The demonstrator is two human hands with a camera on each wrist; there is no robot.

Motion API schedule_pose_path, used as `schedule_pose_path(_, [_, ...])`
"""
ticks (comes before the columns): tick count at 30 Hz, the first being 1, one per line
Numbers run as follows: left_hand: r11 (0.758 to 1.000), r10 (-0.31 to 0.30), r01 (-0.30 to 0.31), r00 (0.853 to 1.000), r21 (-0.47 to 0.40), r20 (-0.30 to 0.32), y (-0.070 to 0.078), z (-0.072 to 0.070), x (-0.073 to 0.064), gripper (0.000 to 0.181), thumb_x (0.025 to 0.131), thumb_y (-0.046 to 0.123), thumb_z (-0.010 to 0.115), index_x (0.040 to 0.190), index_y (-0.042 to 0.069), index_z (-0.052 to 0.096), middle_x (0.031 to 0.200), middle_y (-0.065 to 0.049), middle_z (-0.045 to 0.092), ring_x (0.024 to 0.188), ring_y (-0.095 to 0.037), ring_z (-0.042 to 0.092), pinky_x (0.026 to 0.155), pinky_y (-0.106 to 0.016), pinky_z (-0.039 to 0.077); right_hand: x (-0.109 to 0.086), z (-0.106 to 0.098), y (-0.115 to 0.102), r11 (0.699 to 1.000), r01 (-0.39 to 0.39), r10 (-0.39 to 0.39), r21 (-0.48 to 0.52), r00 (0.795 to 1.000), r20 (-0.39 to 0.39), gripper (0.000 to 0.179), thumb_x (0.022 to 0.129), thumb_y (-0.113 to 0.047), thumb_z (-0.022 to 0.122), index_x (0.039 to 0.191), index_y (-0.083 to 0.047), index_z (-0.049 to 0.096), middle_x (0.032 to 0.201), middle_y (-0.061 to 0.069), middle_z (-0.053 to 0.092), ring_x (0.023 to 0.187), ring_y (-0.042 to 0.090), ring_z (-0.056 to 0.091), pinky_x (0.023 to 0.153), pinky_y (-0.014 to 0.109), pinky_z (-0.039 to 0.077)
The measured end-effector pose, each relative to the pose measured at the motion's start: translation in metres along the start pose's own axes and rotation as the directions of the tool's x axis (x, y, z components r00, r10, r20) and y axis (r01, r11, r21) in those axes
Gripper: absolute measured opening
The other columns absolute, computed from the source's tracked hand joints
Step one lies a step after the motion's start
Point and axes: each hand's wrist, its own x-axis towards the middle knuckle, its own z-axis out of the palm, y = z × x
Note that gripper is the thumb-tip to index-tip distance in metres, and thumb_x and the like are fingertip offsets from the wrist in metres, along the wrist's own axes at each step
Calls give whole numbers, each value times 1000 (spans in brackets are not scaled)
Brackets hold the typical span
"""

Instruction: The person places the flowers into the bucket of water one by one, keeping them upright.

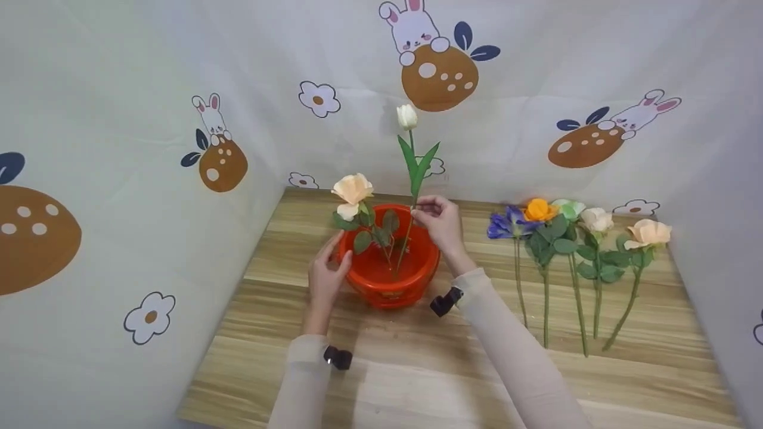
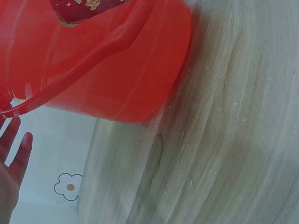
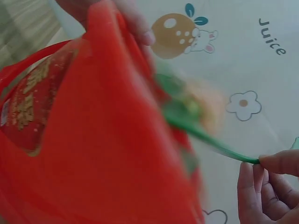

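A red plastic bucket (image 1: 390,292) stands on the wooden tabletop, its handle folded down along the side. My left hand (image 1: 326,277) rests against the bucket's left rim; its fingers and thumb look fairly straight and spread in the left wrist view. Between thumb and fingertips, my right hand (image 1: 441,225) pinches the green stem of a white tulip (image 1: 408,117). The tulip is upright, with its lower stem inside the bucket. Beside it a peach rose (image 1: 353,189) leans left out of the bucket. The right wrist view shows the pinched stem (image 3: 219,148) closely.
To the right lies a row of loose flowers: a blue flower (image 1: 514,223), an orange rose (image 1: 540,210), a pale green flower (image 1: 569,208), a cream rose (image 1: 596,220) and another peach rose (image 1: 648,233). Printed cloth (image 1: 351,53) walls the table's back and sides.
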Motion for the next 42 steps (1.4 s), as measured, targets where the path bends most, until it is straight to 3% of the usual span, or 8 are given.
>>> schedule_pose_path(8, [1000, -5, 5, 1000, -11, -4, -1, 0, 0, 43, 90, 15, 71, 133, 11, 65, 135, -10, 65, 128, -26, 60, 107, -39, 48, 0, 11, 22, 977, 51, -44, -206, 998, 37, 15, 84, 9, 69, 99, 8, 67, 91, 18, 72, 73, 6, 64, 66, 17, 56])
schedule_pose_path(12, [1000, -17, 17, 1000, -25, 7, 1, 0, 1, 44, 90, 15, 71, 133, 11, 65, 136, -11, 64, 129, -27, 59, 107, -42, 47, -1, 15, 26, 933, 64, -46, -354, 997, 60, 13, 85, 4, 70, 98, 4, 68, 94, 19, 72, 80, 16, 67, 70, 22, 58])
schedule_pose_path(17, [998, -46, 47, 999, -36, 18, 3, 0, 1, 44, 91, 15, 70, 134, 12, 64, 137, -10, 64, 129, -26, 59, 107, -43, 48, 0, 16, 24, 856, 44, -9, -515, 997, 71, 10, 87, -1, 70, 97, -1, 68, 93, 14, 72, 86, 23, 69, 78, 32, 58])
schedule_pose_path(20, [999, -40, 41, 999, -32, 14, 3, 0, 1, 44, 90, 15, 70, 133, 12, 65, 136, -9, 65, 127, -25, 60, 106, -40, 49, -1, 18, 24, 790, 46, 0, -611, 997, 74, 8, 85, -4, 71, 94, -5, 68, 91, 11, 72, 86, 22, 69, 81, 34, 57])
schedule_pose_path(27, [1000, -22, 21, 1000, -18, -5, 1, 1, 0, 43, 89, 15, 72, 132, 14, 66, 134, -7, 66, 120, -21, 63, 96, -20, 50, -3, 23, 26, 575, 134, -40, -807, 990, 137, 5, 85, -4, 66, 88, -7, 70, 89, 9, 75, 87, 25, 70, 82, 38, 56])
schedule_pose_path(32, [999, -39, 39, 999, -29, 3, 2, 0, 1, 43, 90, 15, 72, 132, 14, 66, 135, -7, 66, 120, -20, 64, 99, -28, 51, -4, 26, 28, 479, 186, -49, -858, 981, 185, 8, 87, -3, 65, 90, -4, 72, 91, 10, 76, 88, 28, 71, 80, 40, 58])
schedule_pose_path(36, [998, -51, 51, 999, -25, 10, 2, 0, 1, 43, 90, 16, 71, 133, 14, 66, 135, -8, 66, 118, -22, 65, 100, -38, 53, -4, 27, 29, 461, 190, -38, -867, 980, 194, 10, 87, -2, 63, 91, -4, 72, 91, 10, 76, 88, 30, 71, 78, 42, 59])
schedule_pose_path(42, [999, -46, 46, 999, -11, 9, 1, 0, 1, 43, 90, 16, 71, 133, 14, 66, 135, -9, 65, 119, -24, 64, 100, -38, 53, -4, 27, 30, 489, 177, -29, -854, 982, 187, 9, 89, -5, 65, 93, -5, 73, 92, 10, 75, 87, 27, 71, 79, 41, 59])
